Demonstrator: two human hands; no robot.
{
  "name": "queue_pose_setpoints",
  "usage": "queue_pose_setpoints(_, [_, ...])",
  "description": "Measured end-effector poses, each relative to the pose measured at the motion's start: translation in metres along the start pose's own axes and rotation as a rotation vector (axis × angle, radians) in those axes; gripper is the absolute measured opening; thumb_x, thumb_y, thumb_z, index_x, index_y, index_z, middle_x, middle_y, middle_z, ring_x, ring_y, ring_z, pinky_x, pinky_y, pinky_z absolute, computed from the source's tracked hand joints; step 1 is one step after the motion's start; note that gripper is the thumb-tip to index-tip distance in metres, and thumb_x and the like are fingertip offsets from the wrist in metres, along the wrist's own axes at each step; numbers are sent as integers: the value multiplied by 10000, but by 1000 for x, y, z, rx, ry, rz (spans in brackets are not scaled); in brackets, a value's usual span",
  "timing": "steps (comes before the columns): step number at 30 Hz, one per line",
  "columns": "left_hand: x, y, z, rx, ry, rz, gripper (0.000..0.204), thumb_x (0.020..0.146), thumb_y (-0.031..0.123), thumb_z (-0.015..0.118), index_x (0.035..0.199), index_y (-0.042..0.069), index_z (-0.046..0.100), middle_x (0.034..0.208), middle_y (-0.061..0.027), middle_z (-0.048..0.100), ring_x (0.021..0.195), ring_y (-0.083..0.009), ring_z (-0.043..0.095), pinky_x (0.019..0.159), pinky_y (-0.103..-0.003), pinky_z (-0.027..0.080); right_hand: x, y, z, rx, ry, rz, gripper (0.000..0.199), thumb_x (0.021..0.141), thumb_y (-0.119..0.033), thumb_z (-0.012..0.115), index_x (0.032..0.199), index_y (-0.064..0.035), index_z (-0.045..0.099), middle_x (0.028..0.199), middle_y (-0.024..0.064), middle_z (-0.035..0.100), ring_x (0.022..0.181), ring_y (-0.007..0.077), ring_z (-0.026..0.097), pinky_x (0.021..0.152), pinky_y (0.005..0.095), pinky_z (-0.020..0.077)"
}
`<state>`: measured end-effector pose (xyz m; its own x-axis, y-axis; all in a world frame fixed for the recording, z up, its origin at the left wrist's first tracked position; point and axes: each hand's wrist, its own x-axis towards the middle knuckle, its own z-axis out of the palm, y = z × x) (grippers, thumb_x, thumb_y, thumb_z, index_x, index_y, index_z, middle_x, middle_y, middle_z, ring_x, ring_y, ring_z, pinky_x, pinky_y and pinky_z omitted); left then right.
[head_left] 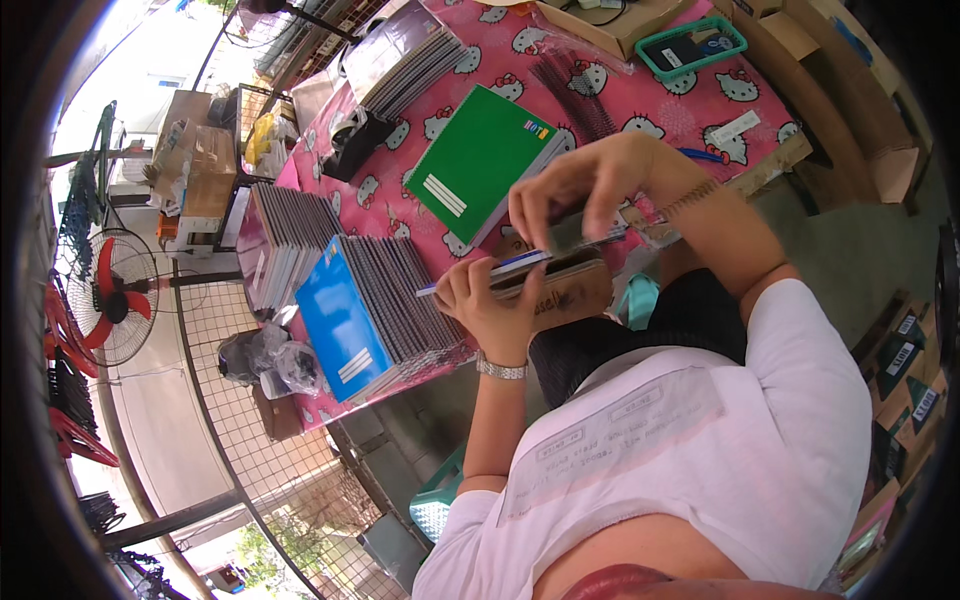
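Note:
My left hand (493, 308), with a metal watch at its wrist, is closed around a thin notebook (520, 262) seen nearly edge-on, with a blue edge. A brown cardboard piece (570, 295) with dark marks sits just beyond it, by my lap. Over the notebook's far end hovers my right hand (590, 185), its fingers bent down and smeared by motion; whether they grip anything is unclear. A dark wire coil (690, 200) crosses my right wrist. Behind the hands, a green spiral notebook (485, 160) lies on the pink patterned tablecloth (368, 190).
A stack of blue-covered spiral notebooks (345, 320) stands left of my hands, beside another stack (290, 240). More notebooks (405, 65) are piled at the back. Loose coils (572, 95), a teal basket (690, 48) and a cardboard box (610, 25) occupy the far side. A fan (112, 295) stands left.

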<state>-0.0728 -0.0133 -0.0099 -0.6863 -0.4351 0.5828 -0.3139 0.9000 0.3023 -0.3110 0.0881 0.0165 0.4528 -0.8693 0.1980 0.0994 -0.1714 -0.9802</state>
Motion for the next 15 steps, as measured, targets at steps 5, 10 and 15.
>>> queue_pose_setpoints(5, [2, 16, 3, -5, -51, -26, 502, 560, 388, 871, 916, 125, 635, 993, -67, 573, 1028, -303, 494, 925, -469, 320, -6, 5, 0, 65, 60, 74, 470, 774, -276, 795, 1134, -16, 643, 1187, 83, 506, 1159, 205, 484, 1000, 335, 353])
queue_pose_setpoints(10, [13, -4, 1, -97, -75, 30, 490, 548, 368, 871, 891, 106, 638, 969, -85, 580, 1009, -323, 498, 922, -474, 341, 8, 2, -1, -50, 50, 149, 499, 761, -296, 801, 1130, -4, 636, 1159, 93, 510, 1117, 206, 500, 951, 324, 382])
queue_pose_setpoints(15, [14, -10, 4, -64, -39, 45, 459, 530, 328, 865, 858, 102, 636, 935, -76, 576, 960, -310, 499, 880, -456, 362, 17, -6, 2, 218, -161, -193, 478, 756, -301, 786, 1133, -40, 652, 1165, 88, 520, 1121, 222, 502, 969, 340, 378])
